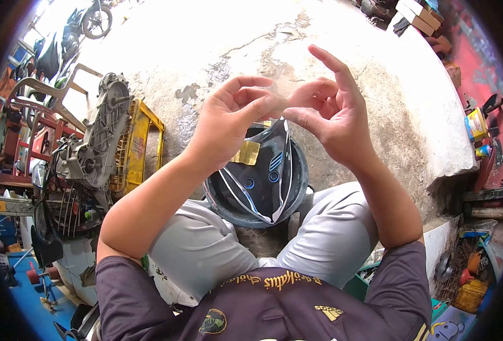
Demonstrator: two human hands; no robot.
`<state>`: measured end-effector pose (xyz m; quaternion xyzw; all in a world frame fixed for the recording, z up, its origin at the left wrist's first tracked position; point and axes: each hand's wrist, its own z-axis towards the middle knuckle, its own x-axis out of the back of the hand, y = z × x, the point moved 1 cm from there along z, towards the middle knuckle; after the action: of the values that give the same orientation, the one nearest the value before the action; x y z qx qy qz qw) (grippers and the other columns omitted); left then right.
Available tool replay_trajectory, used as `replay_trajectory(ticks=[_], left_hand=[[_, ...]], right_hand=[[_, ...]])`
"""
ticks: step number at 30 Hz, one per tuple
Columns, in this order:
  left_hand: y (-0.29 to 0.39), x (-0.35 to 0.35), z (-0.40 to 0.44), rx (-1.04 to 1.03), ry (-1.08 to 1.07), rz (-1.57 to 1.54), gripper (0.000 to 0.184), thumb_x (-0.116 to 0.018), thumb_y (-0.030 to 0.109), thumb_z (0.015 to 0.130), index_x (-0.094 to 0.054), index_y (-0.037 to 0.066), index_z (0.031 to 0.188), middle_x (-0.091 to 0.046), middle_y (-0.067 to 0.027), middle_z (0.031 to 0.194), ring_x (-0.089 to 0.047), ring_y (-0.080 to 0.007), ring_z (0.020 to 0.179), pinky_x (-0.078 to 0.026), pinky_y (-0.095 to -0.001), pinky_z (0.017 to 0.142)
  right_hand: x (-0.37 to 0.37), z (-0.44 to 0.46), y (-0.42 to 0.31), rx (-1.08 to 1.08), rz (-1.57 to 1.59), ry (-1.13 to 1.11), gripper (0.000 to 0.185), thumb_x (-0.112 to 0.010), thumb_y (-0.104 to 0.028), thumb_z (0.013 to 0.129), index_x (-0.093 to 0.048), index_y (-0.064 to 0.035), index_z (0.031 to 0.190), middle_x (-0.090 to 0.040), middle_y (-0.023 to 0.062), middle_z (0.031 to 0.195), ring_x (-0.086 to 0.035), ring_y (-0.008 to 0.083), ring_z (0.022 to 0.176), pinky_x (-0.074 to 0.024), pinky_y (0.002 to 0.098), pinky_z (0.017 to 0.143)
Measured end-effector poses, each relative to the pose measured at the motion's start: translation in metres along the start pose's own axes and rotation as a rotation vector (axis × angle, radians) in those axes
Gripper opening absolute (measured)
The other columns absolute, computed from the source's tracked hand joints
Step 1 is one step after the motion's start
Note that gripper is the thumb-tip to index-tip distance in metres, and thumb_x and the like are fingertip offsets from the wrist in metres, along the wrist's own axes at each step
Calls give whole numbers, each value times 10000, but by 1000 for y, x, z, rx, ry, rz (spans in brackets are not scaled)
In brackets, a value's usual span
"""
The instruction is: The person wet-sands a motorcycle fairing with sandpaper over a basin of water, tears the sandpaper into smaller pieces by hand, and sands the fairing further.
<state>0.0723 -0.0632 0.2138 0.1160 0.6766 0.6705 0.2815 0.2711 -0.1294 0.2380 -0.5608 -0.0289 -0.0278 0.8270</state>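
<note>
My left hand (pixel 231 116) is raised above a round black tub, its thumb and forefinger pinched together. Across from it, my right hand (pixel 339 113) curls its fingers towards the thumb, with one finger stretched up. A faint, see-through strip seems to span the gap between the fingertips, too pale to make out. Below, between my knees, stands the black tub (pixel 301 170). In it lies a black, pointed plastic panel (pixel 261 190) with white edge stripes and blue-and-white markings. A small gold-coloured square piece (pixel 245 153) rests on the panel, partly behind my left wrist.
To the left, a metal engine casing (pixel 104 133) leans by a yellow plastic crate (pixel 135 148) and a chair (pixel 49 94). Motorcycles (pixel 96 21) stand at the back left. A raised white ledge (pixel 413 108) runs along the right, with a yellow tin (pixel 476 125) beyond it.
</note>
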Motion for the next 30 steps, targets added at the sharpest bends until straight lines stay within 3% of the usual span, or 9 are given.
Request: replay_trajectory(ticks=[11, 22, 30], left_hand=[[-2, -1, 1, 106, 3, -214, 383, -686, 106, 1059, -564, -8, 1403, -729, -125, 1175, -707, -171, 1067, -576, -344, 981], [-1, -6, 0, -22, 37, -19, 367, -694, 125, 1056, -589, -22, 1376, -734, -118, 1146, -713, -163, 1065, -589, -325, 980], [5, -10, -1, -39, 49, 71, 333, -706, 111, 1041, -630, -10, 1343, -727, -93, 1140, -697, -140, 1053, -580, -303, 971]], right_hand=[[-2, 1, -4, 2, 36, 11, 921, -784, 108, 861, -335, -85, 1642, -702, 81, 979, -707, 151, 982, -580, 314, 946], [-3, 1, -2, -31, 48, 77, 899, -663, 156, 891, -264, -98, 1656, -672, 66, 973, -677, 117, 945, -560, 276, 889], [-4, 2, 2, -7, 52, 82, 946, -652, 177, 885, -230, -120, 1678, -653, 61, 989, -665, 109, 963, -557, 271, 900]])
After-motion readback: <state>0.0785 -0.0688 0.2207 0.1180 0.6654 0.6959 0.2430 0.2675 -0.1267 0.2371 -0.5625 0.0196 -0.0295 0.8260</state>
